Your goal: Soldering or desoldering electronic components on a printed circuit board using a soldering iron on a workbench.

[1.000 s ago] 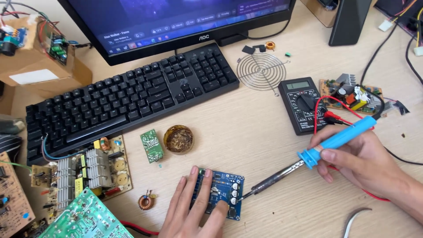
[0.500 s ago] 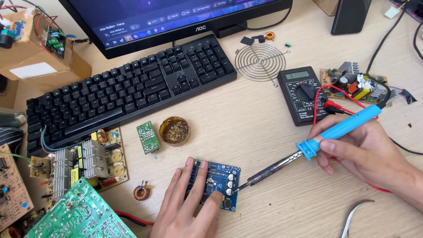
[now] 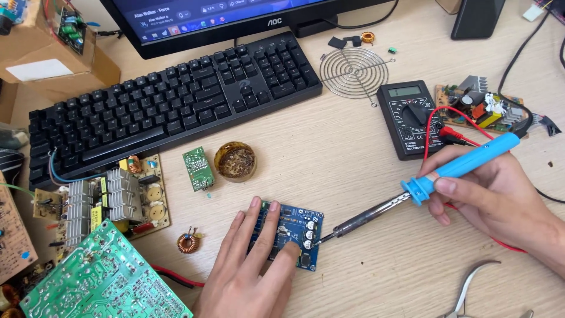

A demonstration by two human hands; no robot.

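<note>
The small blue board [image 3: 289,234] lay near the bench's front edge. The left hand [image 3: 250,268] pressed flat on it, fingers spread. The right hand [image 3: 494,194] was wrapped tight around the blue soldering iron [image 3: 424,184], its tip touching the board's right side.

Two hands [image 3: 250,277], one soldering iron [image 3: 447,171] — one keyboard [image 3: 170,109], one multimeter [image 3: 412,118].

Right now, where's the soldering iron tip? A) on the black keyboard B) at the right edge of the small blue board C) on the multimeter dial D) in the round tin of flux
B: the right hand holds the blue-handled soldering iron with its tip at the right edge of the small blue circuit board, which the left hand presses flat to the table.
</note>
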